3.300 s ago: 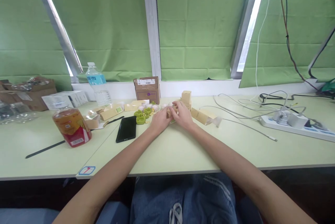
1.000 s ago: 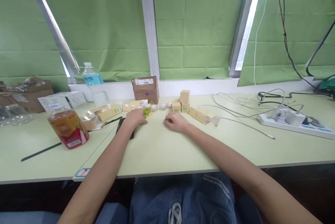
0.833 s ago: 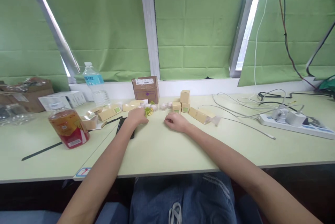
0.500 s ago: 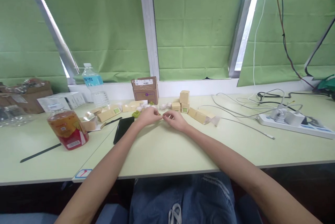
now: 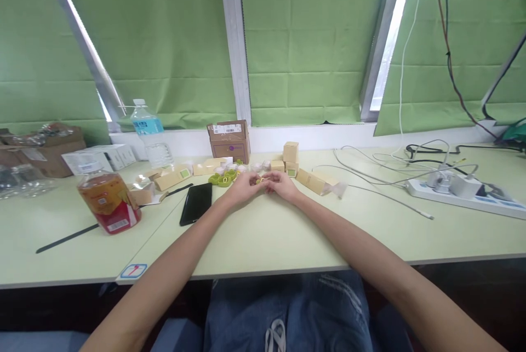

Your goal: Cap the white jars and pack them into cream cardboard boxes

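Observation:
My left hand and my right hand meet over the table, fingertips pinched together. Between them shows a small yellow-green piece, mostly covered by the fingers; its kind is too small to make out. Just left of my left hand lie several olive-green curved pieces in a cluster. Small pale round items stand behind the fingers. To the right of them is a stack of small tan boxes, and a longer tan box lies on its side near my right hand.
A black phone lies left of my left forearm. Farther left stand a bottle of amber drink and a clear water bottle. A brown carton sits at the back. Cables and a white power strip occupy the right side.
Both hands have shifted slightly right, still together. More of the olive-green pieces now shows left of my left hand. The small yellow-green piece is now visible between the fingers.

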A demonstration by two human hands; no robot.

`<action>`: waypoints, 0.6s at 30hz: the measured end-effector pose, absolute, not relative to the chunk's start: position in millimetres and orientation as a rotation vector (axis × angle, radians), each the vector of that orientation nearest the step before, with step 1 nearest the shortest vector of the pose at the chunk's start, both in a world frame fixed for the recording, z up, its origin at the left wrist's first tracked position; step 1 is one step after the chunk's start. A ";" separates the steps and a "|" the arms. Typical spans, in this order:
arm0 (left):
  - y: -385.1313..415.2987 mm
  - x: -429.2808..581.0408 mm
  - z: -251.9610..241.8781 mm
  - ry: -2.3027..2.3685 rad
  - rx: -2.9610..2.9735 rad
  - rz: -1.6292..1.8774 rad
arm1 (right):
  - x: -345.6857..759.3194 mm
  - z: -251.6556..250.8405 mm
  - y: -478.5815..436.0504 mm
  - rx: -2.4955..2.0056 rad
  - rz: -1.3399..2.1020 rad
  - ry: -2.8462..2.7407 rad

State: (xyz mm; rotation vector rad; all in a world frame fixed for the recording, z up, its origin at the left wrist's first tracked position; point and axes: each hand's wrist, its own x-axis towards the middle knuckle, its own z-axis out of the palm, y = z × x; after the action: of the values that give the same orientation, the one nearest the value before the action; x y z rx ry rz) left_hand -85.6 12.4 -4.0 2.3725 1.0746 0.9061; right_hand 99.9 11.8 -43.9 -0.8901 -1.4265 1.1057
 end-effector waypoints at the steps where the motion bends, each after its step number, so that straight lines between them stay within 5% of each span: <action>1: 12.5 -86.6 -3.6 1.036 2.370 0.881 | 100.4 -44.1 11.8 -0.888 1.106 -1.423; 9: 12.9 -81.8 -5.5 0.974 2.204 0.873 | 102.1 -44.5 9.6 -0.937 0.985 -1.446; 18: 19.0 -79.4 -19.7 0.968 1.851 1.097 | 102.6 -41.1 2.1 -0.941 0.409 -1.945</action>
State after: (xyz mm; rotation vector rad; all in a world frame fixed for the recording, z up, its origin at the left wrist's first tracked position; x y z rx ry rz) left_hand -79.4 19.0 -19.7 1.8514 0.9678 1.0967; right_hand 102.6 2.1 -41.1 -0.9407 -1.9445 0.4095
